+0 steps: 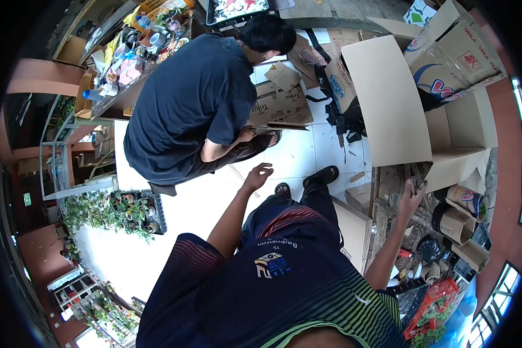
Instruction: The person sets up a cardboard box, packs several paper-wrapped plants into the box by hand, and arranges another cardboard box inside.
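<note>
My left hand (259,176) is in the air left of my feet, its fingers loosely curled and apart, with nothing in them. My right hand (410,200) is at the cluttered wooden bench (383,184), just below a large open cardboard box (388,104). Its fingers are closed around something small and dark that I cannot make out. Another person (191,104) in a dark shirt crouches at the upper left, a hand on a piece of cardboard (284,125) above the tiled floor.
Flattened cardboard (278,103) and black scraps (347,122) lie on the floor. At the upper left is a table with bottles and cups (148,37). Potted plants (113,214) stand left. Cardboard tubes (455,226) and a red crate (432,307) are at the right.
</note>
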The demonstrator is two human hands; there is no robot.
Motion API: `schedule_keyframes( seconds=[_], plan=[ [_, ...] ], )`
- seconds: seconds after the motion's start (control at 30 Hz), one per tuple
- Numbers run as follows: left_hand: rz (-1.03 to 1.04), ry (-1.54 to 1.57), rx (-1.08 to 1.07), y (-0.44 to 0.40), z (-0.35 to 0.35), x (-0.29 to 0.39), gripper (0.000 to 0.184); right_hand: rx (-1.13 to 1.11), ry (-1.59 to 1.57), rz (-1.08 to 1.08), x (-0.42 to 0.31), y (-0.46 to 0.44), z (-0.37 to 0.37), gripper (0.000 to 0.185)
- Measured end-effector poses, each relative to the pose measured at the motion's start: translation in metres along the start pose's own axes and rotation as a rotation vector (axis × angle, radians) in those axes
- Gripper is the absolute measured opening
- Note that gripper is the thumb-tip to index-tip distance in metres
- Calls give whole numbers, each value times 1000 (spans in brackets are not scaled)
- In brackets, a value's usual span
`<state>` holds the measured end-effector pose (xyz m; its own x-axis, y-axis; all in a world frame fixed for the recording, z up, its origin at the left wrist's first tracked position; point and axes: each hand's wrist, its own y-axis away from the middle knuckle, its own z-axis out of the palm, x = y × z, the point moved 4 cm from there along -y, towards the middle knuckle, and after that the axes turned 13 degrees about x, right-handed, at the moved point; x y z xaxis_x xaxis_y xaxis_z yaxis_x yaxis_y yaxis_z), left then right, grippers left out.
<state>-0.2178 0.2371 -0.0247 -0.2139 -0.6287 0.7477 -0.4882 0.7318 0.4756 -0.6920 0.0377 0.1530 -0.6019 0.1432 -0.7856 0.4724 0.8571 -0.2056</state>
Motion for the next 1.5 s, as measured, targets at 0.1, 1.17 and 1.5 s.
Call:
schedule_keyframes(
  seconds=[0.1,1.17,1.5],
  plan=[
    [-92,66,63,32,-22,-95,41,-63,179,-132,16,49,-8,87],
    [-441,-184,-117,126,-90,-169,40,-117,1006,-178,164,231,-79,87],
    [-377,-278,-230,121,-61,-158,39,-292,739,117,197,250,-85,60]
  ],
)
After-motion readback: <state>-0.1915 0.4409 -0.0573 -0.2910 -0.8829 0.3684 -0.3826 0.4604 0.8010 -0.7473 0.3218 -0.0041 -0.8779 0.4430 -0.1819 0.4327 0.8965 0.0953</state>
